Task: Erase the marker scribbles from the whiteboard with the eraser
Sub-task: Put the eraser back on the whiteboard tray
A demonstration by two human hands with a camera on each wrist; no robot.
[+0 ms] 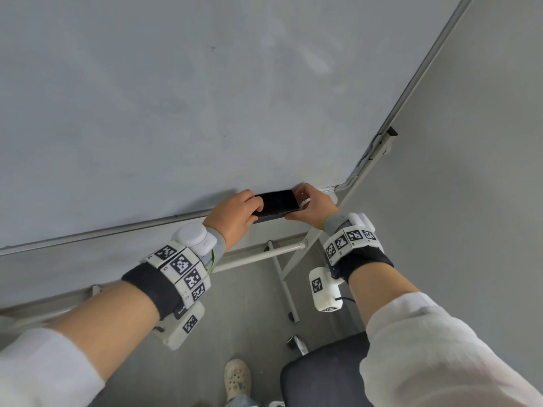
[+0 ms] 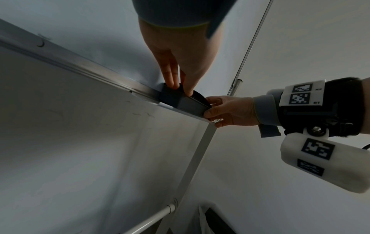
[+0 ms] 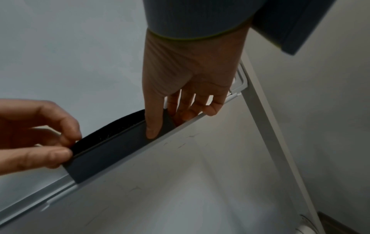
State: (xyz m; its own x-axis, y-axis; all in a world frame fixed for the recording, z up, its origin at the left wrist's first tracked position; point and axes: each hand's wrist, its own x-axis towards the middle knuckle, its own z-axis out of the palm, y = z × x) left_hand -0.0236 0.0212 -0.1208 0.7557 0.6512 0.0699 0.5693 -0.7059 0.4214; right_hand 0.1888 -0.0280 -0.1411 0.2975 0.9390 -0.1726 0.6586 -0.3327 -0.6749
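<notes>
The whiteboard (image 1: 176, 113) fills the head view, with only faint grey smears and a few tiny specks on it. A long black eraser (image 1: 277, 202) lies on edge in the tray (image 1: 117, 230) at the board's bottom right corner. My left hand (image 1: 258, 211) pinches its left end, thumb in front and fingers behind. My right hand (image 1: 296, 202) grips its right end. The left wrist view shows the left hand (image 2: 176, 86) on the eraser (image 2: 180, 101) and the right hand (image 2: 210, 110) opposite. In the right wrist view, my right hand (image 3: 160, 125) has its thumb on the front face of the eraser (image 3: 112, 147), with the left hand (image 3: 66, 147) at the other end.
The board's frame corner (image 1: 349, 182) and a side clamp (image 1: 382, 145) lie right of my hands. Below are the stand's crossbar (image 1: 264, 254) and legs, a dark chair seat (image 1: 320, 374) and my foot in a pale shoe (image 1: 238, 377). A plain wall (image 1: 470, 142) stands to the right.
</notes>
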